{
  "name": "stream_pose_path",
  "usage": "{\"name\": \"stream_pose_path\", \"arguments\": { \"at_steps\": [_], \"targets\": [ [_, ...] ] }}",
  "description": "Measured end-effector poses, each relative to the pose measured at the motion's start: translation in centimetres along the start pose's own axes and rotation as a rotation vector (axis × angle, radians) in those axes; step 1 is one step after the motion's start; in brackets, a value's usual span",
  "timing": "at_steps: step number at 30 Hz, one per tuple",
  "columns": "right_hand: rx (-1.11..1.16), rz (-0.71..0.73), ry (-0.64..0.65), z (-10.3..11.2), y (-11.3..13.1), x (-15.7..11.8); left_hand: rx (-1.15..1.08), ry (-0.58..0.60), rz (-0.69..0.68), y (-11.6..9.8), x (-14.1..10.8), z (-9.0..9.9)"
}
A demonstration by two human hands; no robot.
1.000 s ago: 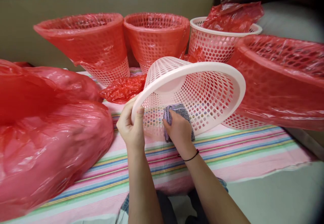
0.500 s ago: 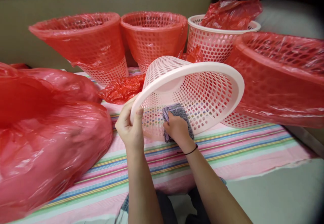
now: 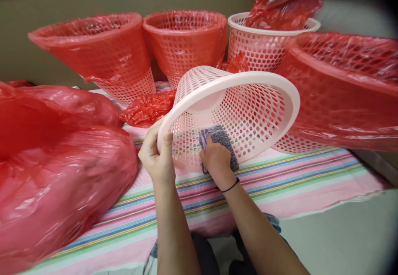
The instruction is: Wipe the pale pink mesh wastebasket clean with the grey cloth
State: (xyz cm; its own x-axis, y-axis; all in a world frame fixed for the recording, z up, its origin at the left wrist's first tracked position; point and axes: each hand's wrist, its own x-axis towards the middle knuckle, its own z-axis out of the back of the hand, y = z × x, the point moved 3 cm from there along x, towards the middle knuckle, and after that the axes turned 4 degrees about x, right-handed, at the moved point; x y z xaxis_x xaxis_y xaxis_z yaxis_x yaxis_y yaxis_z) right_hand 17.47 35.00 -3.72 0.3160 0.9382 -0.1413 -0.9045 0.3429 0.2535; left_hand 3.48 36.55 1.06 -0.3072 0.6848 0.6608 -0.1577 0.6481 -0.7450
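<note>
A pale pink perforated basket [image 3: 199,85] lies tipped on its side, its wide mouth facing me. My left hand [image 3: 159,153] is closed on the left part of its rim, thumb on the near side and fingers behind. Inside the mouth, my right hand [image 3: 217,157] presses a folded grey and lilac cloth [image 3: 222,136] against the lower inner wall. A dark band circles the right wrist. Some fingertips of the right hand are hidden against the cloth.
Baskets lined with red plastic [image 3: 118,59] [image 3: 186,39] [image 3: 342,97] and a pale one [image 3: 251,45] stand around the back and right. A large red bag [image 3: 77,175] fills the left. Crumpled red plastic [image 3: 149,108] lies on the striped cloth [image 3: 130,225].
The view has shifted slightly, so the background baskets sit a little higher and further left. Both hands keep their holds on the rim and the cloth.
</note>
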Motion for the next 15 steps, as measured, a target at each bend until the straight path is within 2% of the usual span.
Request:
{"name": "stream_pose_path", "arguments": {
  "at_steps": [4, 7, 12, 15],
  "targets": [
    [0.022, 0.036, 0.011, 0.2, -0.4, 0.4, 0.023, -0.001, 0.019, 0.0, 0.0, -0.1],
    [0.119, 0.072, 0.022, 0.1, -0.9, 0.7, 0.047, -0.001, 0.015, 0.0, 0.0, -0.1],
    [0.539, 0.243, 0.041, -0.4, -0.7, 0.7, 0.043, -0.015, 0.002, 0.0, 0.1, 0.0],
    [0.916, 0.305, 0.159, -0.6, 0.1, 0.3, 0.041, -0.030, 0.015, 0.0, 0.1, 0.1]
  ]
}}
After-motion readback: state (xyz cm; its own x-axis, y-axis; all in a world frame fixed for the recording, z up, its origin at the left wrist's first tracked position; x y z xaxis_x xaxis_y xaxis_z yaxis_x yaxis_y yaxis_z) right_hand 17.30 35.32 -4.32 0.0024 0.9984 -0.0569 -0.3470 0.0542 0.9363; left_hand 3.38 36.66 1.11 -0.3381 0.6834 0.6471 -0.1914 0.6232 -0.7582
